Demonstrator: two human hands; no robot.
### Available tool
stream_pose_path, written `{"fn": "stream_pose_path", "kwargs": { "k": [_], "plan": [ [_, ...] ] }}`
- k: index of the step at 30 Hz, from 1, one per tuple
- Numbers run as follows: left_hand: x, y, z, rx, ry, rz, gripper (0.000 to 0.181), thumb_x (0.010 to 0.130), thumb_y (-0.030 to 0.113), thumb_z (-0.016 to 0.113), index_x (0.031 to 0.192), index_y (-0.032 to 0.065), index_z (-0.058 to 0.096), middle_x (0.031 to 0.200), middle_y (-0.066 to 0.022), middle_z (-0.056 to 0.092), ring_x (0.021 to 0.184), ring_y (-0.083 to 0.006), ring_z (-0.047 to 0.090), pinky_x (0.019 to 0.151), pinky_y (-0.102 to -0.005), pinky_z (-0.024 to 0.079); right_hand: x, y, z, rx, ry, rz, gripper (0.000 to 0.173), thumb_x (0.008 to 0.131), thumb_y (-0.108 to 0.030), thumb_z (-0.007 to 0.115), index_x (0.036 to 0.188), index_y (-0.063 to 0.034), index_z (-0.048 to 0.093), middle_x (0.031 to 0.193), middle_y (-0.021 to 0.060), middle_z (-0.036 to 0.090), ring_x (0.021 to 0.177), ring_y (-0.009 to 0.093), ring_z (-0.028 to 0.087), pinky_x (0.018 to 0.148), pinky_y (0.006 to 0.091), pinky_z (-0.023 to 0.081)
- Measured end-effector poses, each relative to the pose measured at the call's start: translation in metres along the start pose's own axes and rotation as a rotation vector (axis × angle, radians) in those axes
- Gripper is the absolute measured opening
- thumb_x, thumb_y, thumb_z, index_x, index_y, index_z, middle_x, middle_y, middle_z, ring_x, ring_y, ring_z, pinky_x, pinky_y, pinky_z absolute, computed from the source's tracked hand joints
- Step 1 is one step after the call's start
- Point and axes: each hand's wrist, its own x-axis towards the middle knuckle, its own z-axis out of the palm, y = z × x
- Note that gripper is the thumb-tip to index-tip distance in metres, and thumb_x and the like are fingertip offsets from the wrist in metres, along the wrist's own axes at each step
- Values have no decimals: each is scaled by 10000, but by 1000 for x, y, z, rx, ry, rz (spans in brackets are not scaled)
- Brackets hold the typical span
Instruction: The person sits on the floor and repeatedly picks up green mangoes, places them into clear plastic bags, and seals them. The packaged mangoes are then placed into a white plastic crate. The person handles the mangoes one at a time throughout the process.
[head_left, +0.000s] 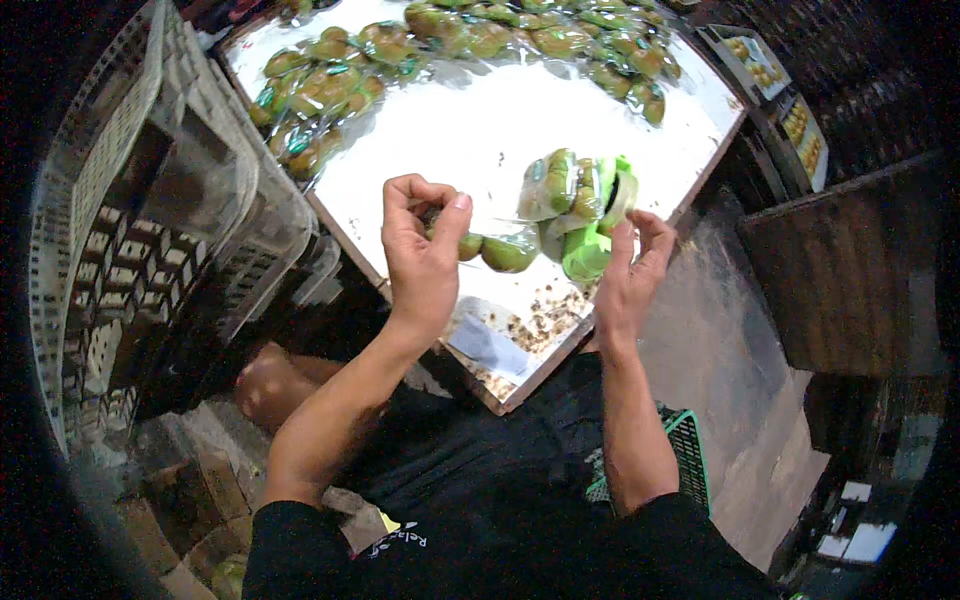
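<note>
My left hand (424, 259) is curled with the thumb against the bent forefinger, gripping one end of a clear plastic bag of green-brown fruit (510, 253). The bag stretches right from my fingers, low over the white tabletop (465, 142). A bright green tape dispenser (587, 253) with a roll of tape stands just right of that bag. Beside its roll, my right hand (637, 262) has its thumb and fingertips close to the tape; whether they pinch it cannot be made out. Another bagged group of fruit (559, 184) lies against the dispenser's far left side.
Many bagged fruits (330, 86) line the table's far and left sides. A paper slip (487, 345) and brown specks mark the near corner. Plastic crates (202, 195) stack at left; a green basket (684, 450) sits below my right arm. Fruit boxes (802, 135) stand at right.
</note>
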Motion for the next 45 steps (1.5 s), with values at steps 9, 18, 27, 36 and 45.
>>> {"fn": "stream_pose_path", "kwargs": {
  "k": [9, 18, 27, 36, 45],
  "plan": [
    [0, -22, 14, 50, -102, -53, 120, 910, 87, 564, 941, 102, 450, 836, 20, 504, 759, -59, 461, 666, -215, 412, 28, 55, -16, -205, -86, 328, 421, 872, -355, 622, 819, 60, 661, 680, 132, 599, 676, 211, 574, 689, 362, 453],
    [-2, -33, 15, 41, -77, -108, 145, 885, 28, 577, 942, 56, 446, 853, -25, 515, 802, -95, 490, 741, -249, 428, -37, 11, 9, 143, -256, 319, 289, 881, -237, 639, 737, 13, 633, 881, 97, 605, 852, 193, 562, 826, 329, 430],
    [5, -20, 1, 189, -274, -75, 206, 829, 12, 623, 901, 46, 433, 823, -37, 512, 781, -99, 476, 710, -248, 429, -27, -35, 42, 616, -525, 571, 391, 853, -247, 651, 1127, -9, 506, 1023, 101, 583, 956, 211, 553, 861, 308, 433],
    [71, -59, -5, 63, -433, -436, 575, 780, 146, 735, 1259, -34, 473, 1179, -122, 591, 1008, -179, 601, 896, -317, 494, 8, -25, 40, 527, -287, 353, 309, 855, -56, 585, 1126, -65, 437, 1299, 151, 444, 1218, 252, 433, 1026, 360, 338],
    [93, -61, 16, 251, -375, -542, 567, 864, 297, 694, 1245, -63, 479, 1088, -146, 622, 866, -149, 608, 777, -280, 496, 139, -43, 144, 138, -475, -190, 451, 824, -288, 689, 1120, 0, 506, 1055, 187, 603, 976, 273, 595, 861, 391, 460]
  ]
}}
